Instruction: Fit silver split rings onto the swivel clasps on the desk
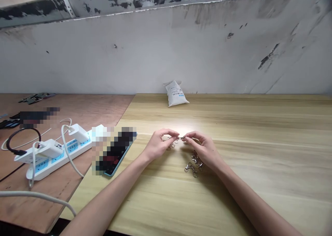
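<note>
A small metal piece (181, 138) is pinched between closed fingertips of the left hand (158, 144) and right hand (205, 148); metal rings (172, 145) and clasps (191, 167) are scattered nearby on the tabletop (249, 139).

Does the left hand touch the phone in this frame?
No, the phone lies apart from the left hand, whose fingers pinch a small metal piece.

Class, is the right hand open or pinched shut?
Pinched shut: the right hand holds a small metal piece between thumb and fingers.
</note>
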`<state>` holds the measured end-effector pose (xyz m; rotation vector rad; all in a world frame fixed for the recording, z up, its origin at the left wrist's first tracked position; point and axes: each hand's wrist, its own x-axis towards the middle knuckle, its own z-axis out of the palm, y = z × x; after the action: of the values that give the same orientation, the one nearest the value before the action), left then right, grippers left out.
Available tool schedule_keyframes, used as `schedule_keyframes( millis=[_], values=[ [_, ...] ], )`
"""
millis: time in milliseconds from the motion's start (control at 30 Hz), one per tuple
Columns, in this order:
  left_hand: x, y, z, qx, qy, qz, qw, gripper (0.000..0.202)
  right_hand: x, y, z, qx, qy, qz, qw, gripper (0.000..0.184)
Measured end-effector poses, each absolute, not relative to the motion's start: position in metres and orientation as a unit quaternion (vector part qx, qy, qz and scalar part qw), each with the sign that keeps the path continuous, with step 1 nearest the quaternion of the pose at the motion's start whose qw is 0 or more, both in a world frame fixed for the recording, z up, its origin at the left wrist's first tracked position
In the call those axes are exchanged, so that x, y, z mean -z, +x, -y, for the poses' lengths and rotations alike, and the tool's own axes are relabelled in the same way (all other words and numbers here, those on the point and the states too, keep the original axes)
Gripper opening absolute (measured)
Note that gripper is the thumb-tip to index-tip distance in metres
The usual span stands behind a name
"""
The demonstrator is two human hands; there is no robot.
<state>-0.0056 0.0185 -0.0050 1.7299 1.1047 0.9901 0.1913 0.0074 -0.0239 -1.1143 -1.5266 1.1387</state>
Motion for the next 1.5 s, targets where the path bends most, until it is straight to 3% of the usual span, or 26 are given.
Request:
schedule_keyframes(
  millis=[267, 500, 667, 833, 1100, 1500],
  values=[
    [0.01, -0.005, -0.019, -0.408, 0.683, -0.458, 0.397, 0.019, 0.016, 0.182, -0.001, -0.555, -0.401, 0.551, 0.477, 0.024],
    [0.01, -0.002, -0.015, -0.451, 0.722, -0.451, 0.268, 0.01, 0.021, 0.182, 0.0, -0.62, -0.362, 0.508, 0.477, 0.019],
    [0.006, 0.001, -0.01, -0.464, 0.752, -0.415, 0.217, 0.019, 0.021, 0.183, -0.001, -0.618, -0.353, 0.504, 0.489, 0.017],
    [0.01, 0.0, -0.013, -0.479, 0.746, -0.426, 0.179, 0.012, 0.018, 0.179, 0.002, -0.626, -0.342, 0.51, 0.481, 0.017],
    [0.006, -0.003, -0.016, -0.474, 0.708, -0.477, 0.215, 0.006, 0.021, 0.182, 0.001, -0.637, -0.329, 0.504, 0.481, 0.013],
    [0.008, -0.001, -0.011, -0.434, 0.77, -0.456, 0.104, 0.013, 0.012, 0.182, 0.002, -0.668, -0.315, 0.448, 0.505, 0.017]
  ],
)
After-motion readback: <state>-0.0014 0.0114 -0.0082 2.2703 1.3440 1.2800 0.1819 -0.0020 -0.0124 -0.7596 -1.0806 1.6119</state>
